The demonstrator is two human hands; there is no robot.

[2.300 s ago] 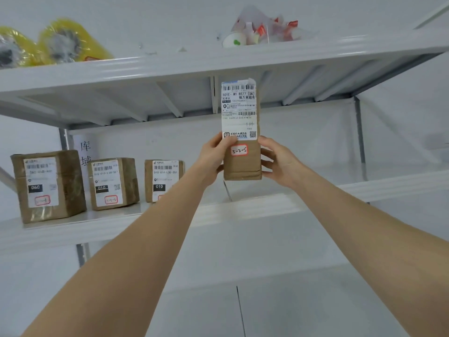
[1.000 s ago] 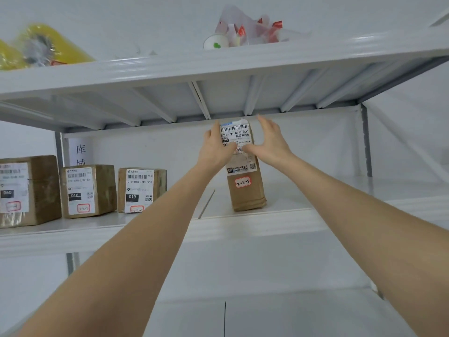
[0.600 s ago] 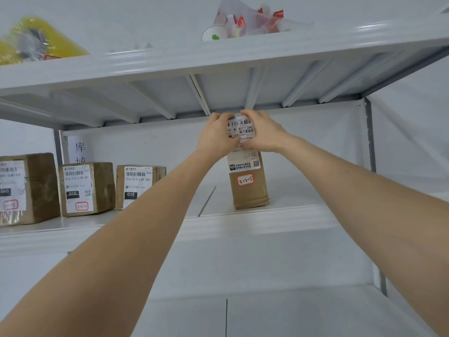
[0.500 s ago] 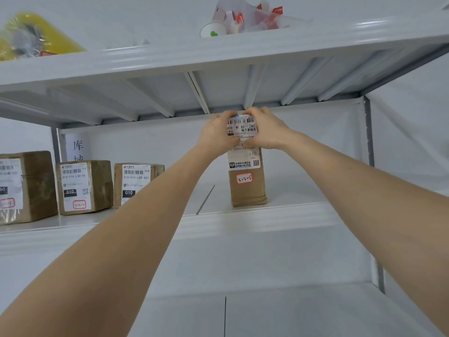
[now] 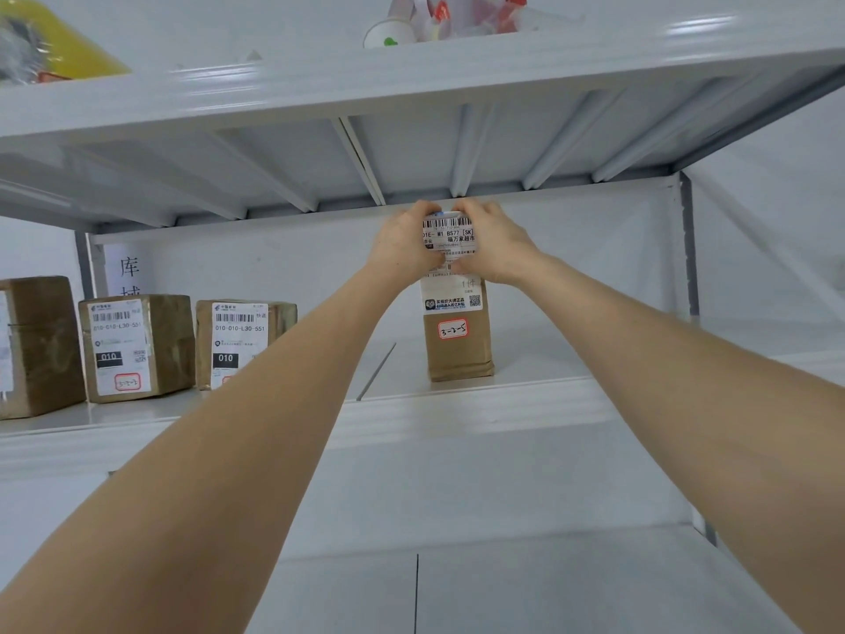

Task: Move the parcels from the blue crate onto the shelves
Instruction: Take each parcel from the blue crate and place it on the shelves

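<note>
A tall narrow brown parcel [image 5: 458,347] with a white shipping label and a red-edged sticker stands upright on the middle white shelf [image 5: 457,404]. My left hand [image 5: 404,244] grips its top from the left, and my right hand [image 5: 494,242] grips the top from the right. The fingers of both hands curl over the upper edge. The parcel's base rests on the shelf near the front edge. The blue crate is out of view.
Three brown parcels [image 5: 137,347] with white labels stand in a row on the same shelf at the left. The upper shelf [image 5: 411,80] carries a yellow bag [image 5: 55,43] and a clear bag of small items [image 5: 448,16]. A lower shelf [image 5: 503,588] lies below.
The parcel went from held in the air in front of the shelf to standing on the middle shelf. Both hands slid up to its top and stay there.
</note>
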